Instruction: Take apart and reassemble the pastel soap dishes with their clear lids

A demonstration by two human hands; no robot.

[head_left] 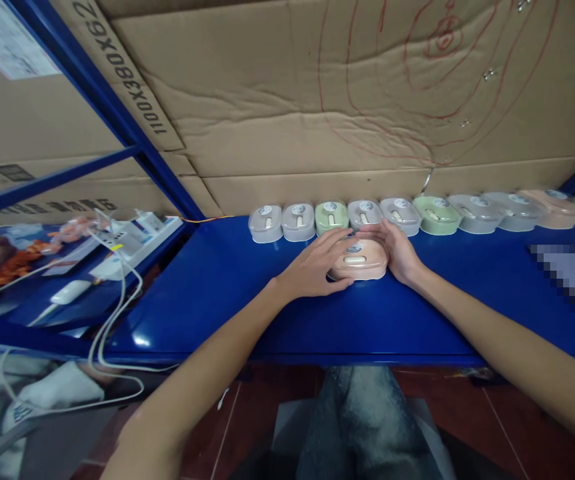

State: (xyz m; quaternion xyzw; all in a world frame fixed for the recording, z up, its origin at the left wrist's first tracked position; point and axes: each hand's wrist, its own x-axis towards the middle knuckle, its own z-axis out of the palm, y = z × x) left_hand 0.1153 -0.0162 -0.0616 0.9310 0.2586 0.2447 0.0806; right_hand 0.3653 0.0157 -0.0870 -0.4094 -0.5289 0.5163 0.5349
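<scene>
While both hands — left hand (pixel 317 267), right hand (pixel 400 253) — clasp a peach case (pixel 362 261), cardboard (pixel 317 100) backs the blue shelf (pixel 227 293).

A single head-worn camera looks forward and down from close above the blue shelf (pixel 207 293), facing a cardboard wall (pixel 277 100); its edges look bent, probably by a wide lens.
</scene>
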